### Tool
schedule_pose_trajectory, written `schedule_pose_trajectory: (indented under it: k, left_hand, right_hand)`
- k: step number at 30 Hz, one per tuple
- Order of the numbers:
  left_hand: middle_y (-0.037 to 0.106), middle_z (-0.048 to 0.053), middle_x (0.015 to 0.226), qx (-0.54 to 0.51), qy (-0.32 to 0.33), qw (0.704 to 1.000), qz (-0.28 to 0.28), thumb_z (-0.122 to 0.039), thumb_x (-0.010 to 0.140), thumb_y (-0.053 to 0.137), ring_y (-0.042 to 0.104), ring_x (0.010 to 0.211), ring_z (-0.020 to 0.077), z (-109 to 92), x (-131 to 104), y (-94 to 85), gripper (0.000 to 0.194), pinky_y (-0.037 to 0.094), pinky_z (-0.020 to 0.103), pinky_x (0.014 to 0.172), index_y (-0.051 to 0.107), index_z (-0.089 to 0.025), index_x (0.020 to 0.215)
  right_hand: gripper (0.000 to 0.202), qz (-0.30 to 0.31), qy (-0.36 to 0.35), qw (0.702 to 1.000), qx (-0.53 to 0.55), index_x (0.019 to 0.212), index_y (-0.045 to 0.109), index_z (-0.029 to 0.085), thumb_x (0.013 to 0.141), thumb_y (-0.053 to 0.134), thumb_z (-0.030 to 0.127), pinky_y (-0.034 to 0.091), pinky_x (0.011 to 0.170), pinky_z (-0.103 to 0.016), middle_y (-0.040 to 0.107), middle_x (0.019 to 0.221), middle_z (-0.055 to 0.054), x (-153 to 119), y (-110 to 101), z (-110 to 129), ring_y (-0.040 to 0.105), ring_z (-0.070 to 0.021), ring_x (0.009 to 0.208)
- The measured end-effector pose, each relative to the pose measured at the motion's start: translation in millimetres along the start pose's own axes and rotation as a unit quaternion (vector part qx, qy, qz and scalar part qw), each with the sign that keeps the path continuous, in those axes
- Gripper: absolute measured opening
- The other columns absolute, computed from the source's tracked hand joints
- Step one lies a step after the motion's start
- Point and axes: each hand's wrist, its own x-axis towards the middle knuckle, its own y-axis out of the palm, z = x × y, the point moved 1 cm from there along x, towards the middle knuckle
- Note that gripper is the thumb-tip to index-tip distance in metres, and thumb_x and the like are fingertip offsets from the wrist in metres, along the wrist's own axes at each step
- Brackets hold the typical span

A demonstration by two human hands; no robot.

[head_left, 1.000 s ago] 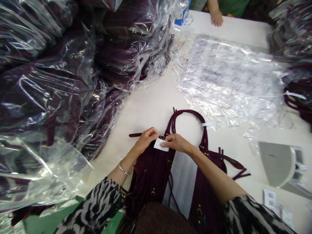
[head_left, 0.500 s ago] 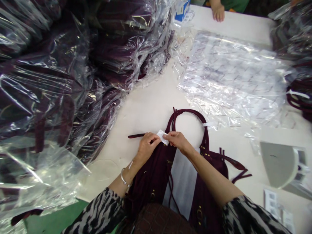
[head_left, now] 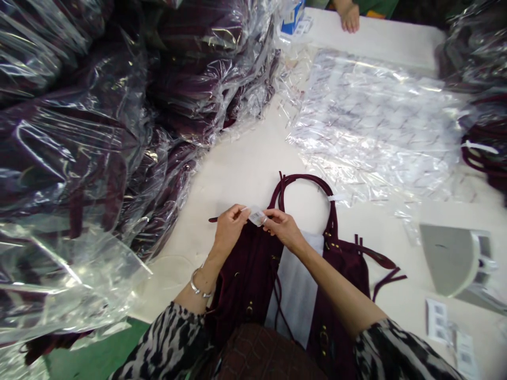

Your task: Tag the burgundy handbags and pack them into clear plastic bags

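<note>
A dark maroon handbag (head_left: 253, 264) lies at the bottom centre, its looped handles (head_left: 309, 178) spread on the table. Pale sheet material (head_left: 295, 295) lies along its middle. Above the bag's left part, a small whitish packet with a printed label (head_left: 256, 215) is held between both hands. My left hand (head_left: 231, 224) pinches its left end, fingers closed. The right end sits between the closed thumb and fingers of my right hand (head_left: 284, 228). A white band (head_left: 331, 198) wraps the handle's right side.
Plastic-wrapped maroon bags (head_left: 79, 142) are piled at the left. Clear plastic bags (head_left: 376, 126) cover the table's upper right. A grey-white device (head_left: 451, 258) and label sheets (head_left: 437, 319) sit at the right. Another person's hand (head_left: 350, 18) rests near a blue box (head_left: 292, 20).
The small packet has turned and moved slightly left and up, so its printed label now shows. My left hand has shifted left and up with it. The camera view has moved slightly.
</note>
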Motion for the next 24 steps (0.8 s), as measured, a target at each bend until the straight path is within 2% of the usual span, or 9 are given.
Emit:
schedule_pose_trajectory:
  k: [4, 6, 9, 11, 13, 16, 19, 22, 24]
  left_hand:
    - [0.063, -0.004, 0.071, -0.129, 0.007, 0.971, -0.203, -0.043, 0.083, 0.063, 0.056, 0.059, 0.0102, -3, -14, -31.5, 0.025, 0.049, 0.022, 0.061, 0.061, -0.018, 0.084]
    - [0.061, -0.004, 0.069, -0.151, 0.017, 0.957, -0.249, -0.042, 0.083, 0.063, 0.055, 0.058, 0.0097, 2, -38, -45.3, 0.024, 0.048, 0.022, 0.061, 0.058, -0.018, 0.081]
    - [0.061, -0.003, 0.066, -0.044, 0.000, 0.983, -0.179, -0.042, 0.083, 0.065, 0.058, 0.062, 0.0117, 14, -87, -52.3, 0.024, 0.050, 0.023, 0.066, 0.061, -0.019, 0.079]
    - [0.067, 0.000, 0.072, -0.006, -0.047, 0.992, -0.116, -0.046, 0.081, 0.066, 0.063, 0.068, 0.0150, 25, -120, -50.2, 0.027, 0.053, 0.027, 0.069, 0.063, -0.019, 0.085]
    - [0.071, 0.004, 0.091, -0.034, -0.101, 0.991, -0.082, -0.051, 0.078, 0.066, 0.068, 0.079, 0.0193, 39, -149, -48.7, 0.038, 0.057, 0.032, 0.073, 0.062, -0.019, 0.100]
    - [0.069, 0.008, 0.106, -0.008, -0.157, 0.983, -0.099, -0.057, 0.074, 0.065, 0.070, 0.089, 0.0245, 66, -191, -55.9, 0.054, 0.058, 0.037, 0.074, 0.056, -0.020, 0.112]
    - [0.068, 0.010, 0.103, 0.104, -0.176, 0.972, -0.116, -0.056, 0.069, 0.068, 0.068, 0.096, 0.0296, 100, -232, -66.6, 0.056, 0.056, 0.043, 0.083, 0.057, -0.020, 0.111]
    - [0.066, 0.014, 0.113, 0.163, -0.168, 0.971, -0.056, -0.053, 0.064, 0.072, 0.063, 0.108, 0.0338, 126, -253, -64.4, 0.064, 0.049, 0.048, 0.097, 0.058, -0.017, 0.114]
    - [0.064, 0.014, 0.118, 0.171, -0.142, 0.975, -0.030, -0.046, 0.062, 0.074, 0.061, 0.113, 0.0334, 132, -251, -57.4, 0.068, 0.046, 0.047, 0.101, 0.056, -0.016, 0.119]
  right_hand:
    - [0.031, -0.081, -0.025, 0.990, -0.112, 0.096, 0.070, 0.019, 0.078, 0.061, 0.041, 0.045, 0.059, -0.027, 0.066, 0.073, -0.002, -9, -37, 1, 0.058, -0.0152, 0.065]
    - [0.026, -0.141, -0.062, 0.963, -0.220, 0.094, 0.072, 0.019, 0.081, 0.057, 0.036, 0.048, 0.069, -0.031, 0.069, 0.086, -0.005, -16, -60, 5, 0.059, -0.0163, 0.070]
    - [0.025, -0.159, -0.162, 0.910, -0.347, 0.101, 0.071, 0.019, 0.087, 0.054, 0.033, 0.048, 0.085, -0.036, 0.069, 0.105, -0.009, -20, -78, 16, 0.063, -0.0210, 0.089]
    - [0.031, -0.071, -0.241, 0.874, -0.416, 0.114, 0.067, 0.020, 0.087, 0.060, 0.035, 0.043, 0.098, -0.039, 0.067, 0.117, -0.010, -14, -71, 25, 0.060, -0.0249, 0.108]
    - [0.049, 0.051, -0.287, 0.822, -0.489, 0.126, 0.061, 0.020, 0.082, 0.069, 0.040, 0.034, 0.108, -0.042, 0.062, 0.130, -0.011, -3, -52, 31, 0.050, -0.0279, 0.126]
    - [0.065, 0.177, -0.256, 0.733, -0.605, 0.125, 0.061, 0.018, 0.071, 0.080, 0.047, 0.027, 0.111, -0.044, 0.062, 0.130, -0.014, 14, -21, 35, 0.049, -0.0314, 0.127]
    - [0.063, 0.208, -0.197, 0.669, -0.686, 0.114, 0.066, 0.015, 0.062, 0.085, 0.044, 0.024, 0.110, -0.048, 0.065, 0.119, -0.016, 25, 2, 37, 0.053, -0.0344, 0.118]
    - [0.060, 0.213, -0.151, 0.657, -0.708, 0.104, 0.071, 0.014, 0.053, 0.089, 0.038, 0.027, 0.107, -0.049, 0.067, 0.115, -0.018, 26, 13, 40, 0.053, -0.0373, 0.117]
    - [0.054, 0.223, -0.135, 0.661, -0.704, 0.096, 0.073, 0.016, 0.048, 0.089, 0.037, 0.036, 0.100, -0.047, 0.069, 0.110, -0.017, 23, 14, 43, 0.057, -0.0368, 0.112]
